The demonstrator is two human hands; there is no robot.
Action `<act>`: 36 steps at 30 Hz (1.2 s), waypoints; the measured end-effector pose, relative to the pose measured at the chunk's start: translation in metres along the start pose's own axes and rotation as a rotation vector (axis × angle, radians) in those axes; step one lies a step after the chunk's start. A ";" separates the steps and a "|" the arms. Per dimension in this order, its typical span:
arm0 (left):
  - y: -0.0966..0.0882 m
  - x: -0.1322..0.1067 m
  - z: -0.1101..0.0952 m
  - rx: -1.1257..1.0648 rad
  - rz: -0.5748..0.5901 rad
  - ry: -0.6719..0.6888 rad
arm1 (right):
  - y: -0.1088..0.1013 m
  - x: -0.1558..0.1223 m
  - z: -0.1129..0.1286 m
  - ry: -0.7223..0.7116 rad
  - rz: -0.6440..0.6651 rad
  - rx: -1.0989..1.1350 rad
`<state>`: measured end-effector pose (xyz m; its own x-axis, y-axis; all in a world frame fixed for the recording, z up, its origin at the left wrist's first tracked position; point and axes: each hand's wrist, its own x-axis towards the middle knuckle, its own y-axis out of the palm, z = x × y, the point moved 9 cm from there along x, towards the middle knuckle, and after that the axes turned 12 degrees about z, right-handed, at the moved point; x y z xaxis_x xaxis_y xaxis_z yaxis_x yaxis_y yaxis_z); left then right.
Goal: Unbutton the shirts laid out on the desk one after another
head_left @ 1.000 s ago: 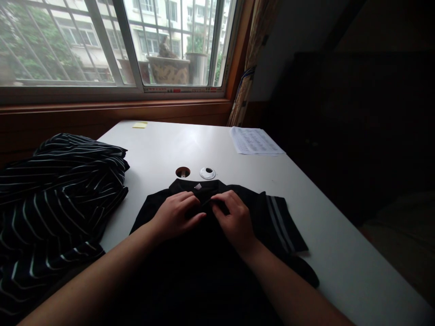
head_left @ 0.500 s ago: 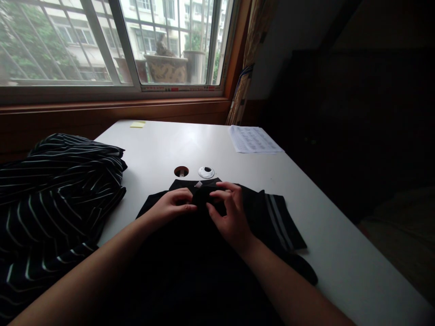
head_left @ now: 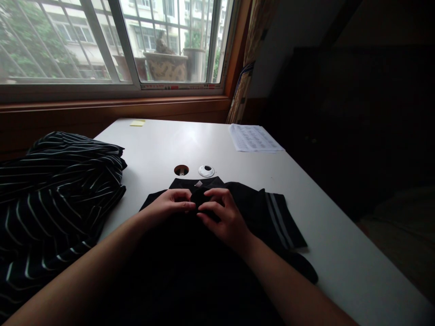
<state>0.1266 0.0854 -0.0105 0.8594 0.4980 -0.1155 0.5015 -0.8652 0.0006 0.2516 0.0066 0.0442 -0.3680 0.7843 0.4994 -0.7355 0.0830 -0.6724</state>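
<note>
A black shirt (head_left: 249,203) with two grey stripes on its right-hand sleeve (head_left: 278,222) lies spread before me; a small pale label (head_left: 198,184) shows inside its collar (head_left: 180,183). Thumb and fingers of my left hand (head_left: 175,201) pinch a dark fold of the shirt just below the collar. My right hand (head_left: 224,217) is curled close beside it, its fingertips closed on the same fold. Any button or small part between the fingertips is too dark to make out. The shirt's lower part merges into darkness between my forearms.
On the left, a heap of black, white-striped cloth (head_left: 61,199) covers the edge of the white table (head_left: 163,140). Beyond the shirt are a round hole (head_left: 181,170) and a round white cover (head_left: 206,170). Papers (head_left: 254,138) and a yellow note (head_left: 137,122) lie farther back, below the window.
My right hand has shifted slightly left and down, bringing its fingertips nearer my left hand. My left hand stays almost in place, still pinching the shirt.
</note>
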 end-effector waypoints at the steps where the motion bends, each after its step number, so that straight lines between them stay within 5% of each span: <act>1: 0.001 0.000 -0.001 0.007 0.015 -0.004 | 0.001 0.001 0.001 -0.017 0.012 0.010; 20: 0.005 -0.001 0.005 0.010 0.104 -0.046 | 0.007 0.002 -0.018 0.182 0.046 0.143; 29: 0.007 0.001 -0.002 0.177 0.082 -0.027 | 0.014 0.001 -0.026 0.300 0.065 0.179; 36: 0.008 0.002 -0.004 0.168 0.087 0.009 | 0.024 -0.004 -0.039 0.466 0.078 0.440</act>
<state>0.1329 0.0795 -0.0072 0.8999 0.4212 -0.1134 0.4026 -0.9021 -0.1555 0.2573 0.0292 0.0051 -0.2172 0.9708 0.1016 -0.9176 -0.1676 -0.3604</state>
